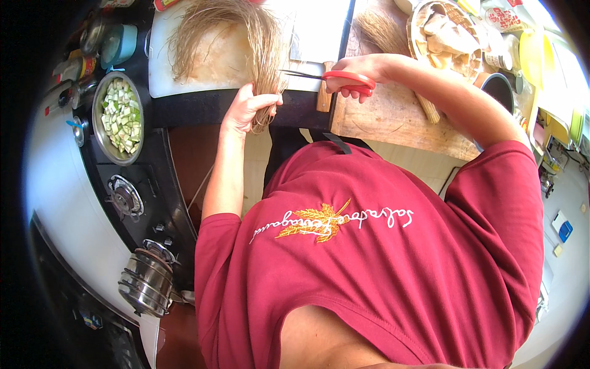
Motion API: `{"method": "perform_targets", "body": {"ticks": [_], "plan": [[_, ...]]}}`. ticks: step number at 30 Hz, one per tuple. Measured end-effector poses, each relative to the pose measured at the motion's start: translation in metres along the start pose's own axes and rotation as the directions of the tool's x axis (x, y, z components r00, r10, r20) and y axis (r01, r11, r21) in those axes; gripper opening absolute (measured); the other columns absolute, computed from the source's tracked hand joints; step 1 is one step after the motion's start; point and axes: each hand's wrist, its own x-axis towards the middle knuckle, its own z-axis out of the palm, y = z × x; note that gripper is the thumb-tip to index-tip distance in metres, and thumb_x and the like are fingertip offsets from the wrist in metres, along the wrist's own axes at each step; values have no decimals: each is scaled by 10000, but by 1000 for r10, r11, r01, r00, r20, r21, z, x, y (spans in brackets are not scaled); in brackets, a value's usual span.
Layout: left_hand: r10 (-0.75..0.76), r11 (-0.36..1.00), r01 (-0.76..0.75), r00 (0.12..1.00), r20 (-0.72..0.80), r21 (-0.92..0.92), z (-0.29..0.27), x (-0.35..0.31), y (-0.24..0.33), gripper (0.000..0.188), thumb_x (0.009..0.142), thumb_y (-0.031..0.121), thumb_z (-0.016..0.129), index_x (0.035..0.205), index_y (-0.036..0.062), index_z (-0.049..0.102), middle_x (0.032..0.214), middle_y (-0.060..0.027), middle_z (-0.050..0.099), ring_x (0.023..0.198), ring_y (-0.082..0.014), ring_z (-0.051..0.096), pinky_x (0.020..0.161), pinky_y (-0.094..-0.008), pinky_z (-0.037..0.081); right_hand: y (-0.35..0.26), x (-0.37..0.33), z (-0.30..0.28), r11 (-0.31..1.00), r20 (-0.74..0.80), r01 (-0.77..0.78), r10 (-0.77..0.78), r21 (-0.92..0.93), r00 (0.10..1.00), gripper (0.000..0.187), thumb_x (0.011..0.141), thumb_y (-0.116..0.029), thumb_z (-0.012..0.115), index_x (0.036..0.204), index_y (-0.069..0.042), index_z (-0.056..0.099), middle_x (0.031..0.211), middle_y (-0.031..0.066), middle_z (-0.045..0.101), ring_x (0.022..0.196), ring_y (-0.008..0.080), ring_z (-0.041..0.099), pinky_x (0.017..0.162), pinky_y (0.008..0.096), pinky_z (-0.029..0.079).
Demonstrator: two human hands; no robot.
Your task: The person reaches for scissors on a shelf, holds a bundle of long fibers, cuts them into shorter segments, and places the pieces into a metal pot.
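Observation:
My left hand [251,109] is closed round the near end of a bundle of long, thin brown strands [263,46] that look like dried vermicelli. The strands curve away over a white cutting board [165,85]. In my right hand [364,66] is a pair of scissors [351,76] with red handles. Their dark blades point left, close to the strands just beyond my left hand; whether they touch I cannot tell. Below the blades, a cleaver's wooden handle [323,97] reaches over the board's near edge. Its broad blade [313,37] is washed out by glare.
A steel bowl of diced green-white vegetable [121,120] stands at left, beyond a gas burner [125,195] and stacked steel pots [147,280]. On the wooden board [381,120] at right lies a straw-coloured bundle [384,31], partly under my forearm. A basket of pale pieces [445,34] is behind.

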Motion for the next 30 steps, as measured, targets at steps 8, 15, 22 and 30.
{"method": "perform_targets", "body": {"ticks": [8, 15, 22, 30], "plan": [[-5, 998, 6, 1000, -26, 64, 5, 3, 1, 168, 711, 55, 653, 849, 11, 567, 705, -49, 590, 530, -90, 539, 495, -215, 448, -12, 1, -2, 990, -25, -92, 90, -103, 996, 303, 745, -336, 558, 771, -35, 559, 666, 33, 500, 535, 129, 512, 469, 260, 481], [3, 991, 2, 999, -37, 132, 7, 6, -1, 186, 689, 43, 651, 848, 1, 564, 693, -56, 590, 528, -96, 533, 487, -230, 448, -21, 14, -11, 980, -32, -84, 79, -182, 996, 359, 743, -413, 565, 853, -72, 584, 668, 15, 537, 511, 121, 517, 503, 308, 506], [-22, 995, 25, 999, -36, 100, 20, 13, -5, 197, 670, 39, 633, 849, -5, 562, 682, -67, 582, 520, -104, 520, 472, -240, 442, -36, 35, -2, 976, -37, -71, 65, -207, 997, 302, 772, -364, 529, 754, -63, 540, 681, 18, 515, 515, 106, 487, 443, 275, 406], [-59, 990, 58, 998, 1, 125, 10, 14, -12, 173, 662, 51, 632, 811, -8, 566, 650, -80, 584, 476, -112, 513, 452, -235, 416, -22, 61, -5, 993, 115, -35, 48, -111, 992, 265, 733, -322, 540, 678, -62, 531, 634, 22, 511, 510, 114, 490, 448, 254, 391]]}}
